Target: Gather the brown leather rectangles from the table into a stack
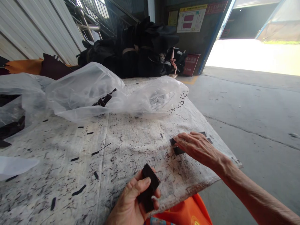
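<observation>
My left hand [137, 195] is closed around a stack of dark, flat rectangular pieces [149, 187], the thumb pressing on top, close to the near edge of the table. Farther off to the right, my right hand [194, 145] lies flat with its fingers stretched out. Beneath it are dark strips [178, 151] on the cloth, their ends poking out on both sides of the fingers. The palm hides their middle parts, so I cannot tell how many there are. The pieces look like leather or a similar sheet material.
A stained pale cloth [126, 147] covers the table, scattered with black scraps and threads. Clear plastic bags [84, 90] lie across its far side, some with dark pieces inside. Behind stand black bundles [140, 50]. Orange fabric [187, 211] shows below the near edge; concrete floor [253, 115] lies right.
</observation>
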Available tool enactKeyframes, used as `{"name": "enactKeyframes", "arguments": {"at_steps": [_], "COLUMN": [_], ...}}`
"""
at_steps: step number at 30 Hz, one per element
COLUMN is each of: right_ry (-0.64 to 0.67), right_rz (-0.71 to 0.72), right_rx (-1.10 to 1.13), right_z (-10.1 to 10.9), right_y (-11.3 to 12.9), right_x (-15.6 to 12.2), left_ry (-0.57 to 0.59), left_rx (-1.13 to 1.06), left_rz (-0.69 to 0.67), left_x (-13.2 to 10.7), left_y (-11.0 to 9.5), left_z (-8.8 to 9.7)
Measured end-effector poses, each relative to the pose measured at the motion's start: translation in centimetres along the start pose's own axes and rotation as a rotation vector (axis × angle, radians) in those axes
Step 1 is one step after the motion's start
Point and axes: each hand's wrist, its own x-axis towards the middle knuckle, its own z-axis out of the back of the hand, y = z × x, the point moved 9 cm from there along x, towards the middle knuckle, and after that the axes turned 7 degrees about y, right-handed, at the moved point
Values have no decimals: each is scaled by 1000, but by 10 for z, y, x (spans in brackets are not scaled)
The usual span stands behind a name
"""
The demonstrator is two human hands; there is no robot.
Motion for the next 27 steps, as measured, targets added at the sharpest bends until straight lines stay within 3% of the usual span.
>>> {"name": "enactKeyframes", "arguments": {"at_steps": [4,8,12,14,15,18,20,23,27], "right_ry": [-157,-229,-436,-530,-547,-438,-381,-363,-355], "right_rz": [53,-92,-425,-477,-408,66,215,277,269], "right_rx": [-35,-16,7,55,105,160,135,129,153], "right_z": [-2,4,42,63,69,71,63,48,38], "right_y": [6,-11,-41,-35,-21,51,86,109,116], "right_x": [-9,1,-1,-9,-10,-12,-21,-30,-34], "left_ry": [42,100,83,66,67,112,156,184,163], "left_rx": [19,30,6,-11,-17,-21,-22,-60,-107], "left_rz": [-5,46,14,-13,-15,-18,-30,-52,-32], "left_x": [1,1,-1,-3,-3,-3,-3,-6,-13], "left_y": [-2,2,-1,-2,-2,-1,0,1,6], "left_z": [-4,-7,-9,-11,-12,-17,-18,-16,-14]}}
